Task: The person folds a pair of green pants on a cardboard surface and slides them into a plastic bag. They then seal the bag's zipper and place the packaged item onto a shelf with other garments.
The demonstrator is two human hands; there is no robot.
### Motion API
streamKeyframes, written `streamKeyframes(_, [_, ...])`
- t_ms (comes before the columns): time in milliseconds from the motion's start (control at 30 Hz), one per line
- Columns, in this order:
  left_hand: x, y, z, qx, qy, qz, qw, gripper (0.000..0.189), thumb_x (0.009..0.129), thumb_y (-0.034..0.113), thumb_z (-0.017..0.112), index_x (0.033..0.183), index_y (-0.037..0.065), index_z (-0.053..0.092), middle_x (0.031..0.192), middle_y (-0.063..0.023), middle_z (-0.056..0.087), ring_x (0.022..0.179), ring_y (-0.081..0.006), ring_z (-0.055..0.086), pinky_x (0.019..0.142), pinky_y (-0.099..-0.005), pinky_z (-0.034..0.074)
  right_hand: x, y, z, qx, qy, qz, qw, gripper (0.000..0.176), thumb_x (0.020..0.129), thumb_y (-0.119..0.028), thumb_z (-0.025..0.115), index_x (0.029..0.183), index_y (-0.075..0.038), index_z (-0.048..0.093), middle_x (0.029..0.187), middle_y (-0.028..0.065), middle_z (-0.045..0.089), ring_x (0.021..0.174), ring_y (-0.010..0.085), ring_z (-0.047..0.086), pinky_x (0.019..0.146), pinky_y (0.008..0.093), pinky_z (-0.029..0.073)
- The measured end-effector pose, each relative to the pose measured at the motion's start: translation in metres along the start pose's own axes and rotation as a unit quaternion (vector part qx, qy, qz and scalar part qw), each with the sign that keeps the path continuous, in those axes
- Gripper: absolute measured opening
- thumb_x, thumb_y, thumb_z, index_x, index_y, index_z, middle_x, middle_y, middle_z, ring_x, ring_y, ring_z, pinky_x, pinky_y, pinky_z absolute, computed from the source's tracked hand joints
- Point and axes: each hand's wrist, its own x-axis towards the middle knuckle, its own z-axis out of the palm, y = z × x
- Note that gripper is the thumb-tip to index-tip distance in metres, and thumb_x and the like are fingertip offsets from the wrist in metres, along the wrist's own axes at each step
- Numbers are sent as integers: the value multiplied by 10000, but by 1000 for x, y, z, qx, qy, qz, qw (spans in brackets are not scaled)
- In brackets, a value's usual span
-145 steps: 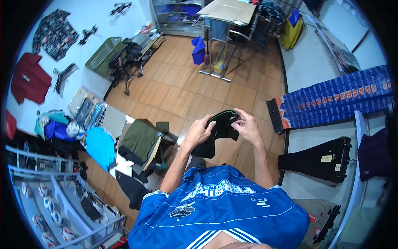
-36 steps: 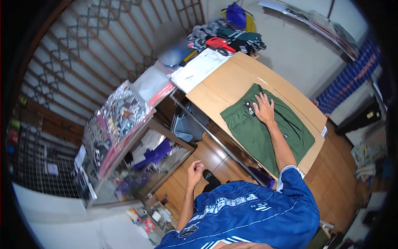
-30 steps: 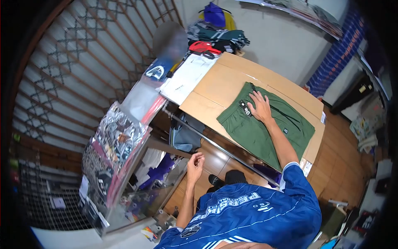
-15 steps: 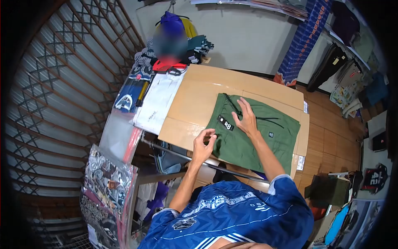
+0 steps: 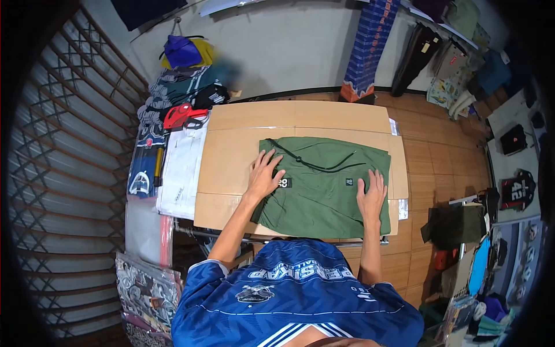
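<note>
A green garment with a black drawstring is spread on a cardboard sheet. On its left part rests my left hand, fingers apart, partly over a black and white tag. My right hand lies open with spread fingers on the garment's right side, to the right of a small dark patch. Neither hand grips the cloth.
White plastic packages, a red tool and piled clothes lie left of the cardboard. A metal bar runs along the near edge. Patterned packaged clothes sit lower left.
My right hand has moved from the garment's middle to its right side. My left hand has come down flat on the left part. The garment lies straighter, and the view has shifted.
</note>
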Motion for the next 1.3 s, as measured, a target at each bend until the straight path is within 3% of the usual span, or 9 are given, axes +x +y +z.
streamKeyframes(33, [-2, -1, 0, 9, 2, 1, 1000, 510, 956, 314, 701, 1421, 123, 611, 1560, -150, 491, 1484, -392, 368, 1168, -570, 314, -2, 8, 2, -19, -60, 13, 998, 532, 1001, -292, 629, 1460, -31, 558, 1585, 256, 439, 1502, 462, 339, 1219, 660, 203])
streamKeyframes(167, [-8, -12, -7, 13, 13, -16, 1000, 512, 962, 336, 687, 1427, 133, 615, 1577, -137, 481, 1504, -388, 339, 1197, -565, 261, -5, 0, 22, -64, -56, -18, 996, 561, 1018, -319, 589, 1503, -46, 511, 1628, 253, 372, 1523, 469, 291, 1202, 697, 186])
streamKeyframes(367, [-21, -59, -29, 8, 41, -26, 999, 420, 1041, 219, 497, 1436, 142, 618, 1588, -123, 483, 1504, -399, 346, 1204, -559, 248, 3, -42, 54, -60, -53, -60, 995, 546, 1017, -318, 586, 1496, -64, 528, 1632, 237, 378, 1527, 456, 290, 1209, 688, 177])
streamKeyframes(567, [-19, -96, -46, 3, 44, -37, 998, 423, 1029, 211, 505, 1426, 148, 636, 1582, -116, 497, 1509, -392, 348, 1215, -551, 237, 3, -77, 76, -59, -50, -58, 995, 553, 1013, -338, 571, 1494, -67, 534, 1637, 225, 376, 1534, 447, 280, 1216, 681, 170])
streamKeyframes(933, [-14, -104, -49, -14, 49, -50, 997, 426, 1004, 217, 554, 1414, 154, 652, 1563, -105, 526, 1512, -381, 357, 1223, -545, 223, 4, -85, 79, -54, -50, -52, 996, 556, 1008, -330, 569, 1498, -71, 525, 1636, 221, 380, 1533, 449, 283, 1214, 688, 166])
streamKeyframes(1033, [-15, -100, -52, -43, 71, -58, 995, 419, 964, 196, 633, 1375, 131, 683, 1526, -125, 563, 1492, -384, 398, 1227, -526, 254, 5, -85, 79, -54, -52, -53, 996, 560, 1010, -336, 564, 1503, -72, 519, 1637, 221, 378, 1533, 449, 283, 1212, 690, 169])
streamKeyframes(1167, [-17, -117, -47, -156, 145, -66, 975, 411, 906, 140, 738, 1307, 56, 714, 1461, -189, 604, 1408, -380, 512, 1177, -470, 381, 6, -83, 75, -39, -58, -52, 996, 586, 995, -328, 599, 1505, -54, 506, 1632, 234, 378, 1526, 455, 290, 1212, 679, 178])
streamKeyframes(1267, [-25, -124, -56, -203, 166, -99, 960, 415, 902, 133, 773, 1295, 13, 710, 1437, -210, 615, 1357, -354, 568, 1129, -426, 448, 11, -74, 60, 69, -47, -40, 996, 615, 963, -285, 661, 1495, -22, 498, 1597, 251, 418, 1495, 456, 345, 1218, 625, 226])
streamKeyframes(1300, [-29, -127, -56, -199, 170, -111, 959, 414, 901, 135, 776, 1291, 10, 711, 1422, -209, 625, 1344, -347, 579, 1117, -417, 459, 14, -62, 56, 104, -4, -54, 993, 639, 933, -234, 702, 1484, 7, 490, 1535, 287, 471, 1449, 455, 410, 1201, 571, 298])
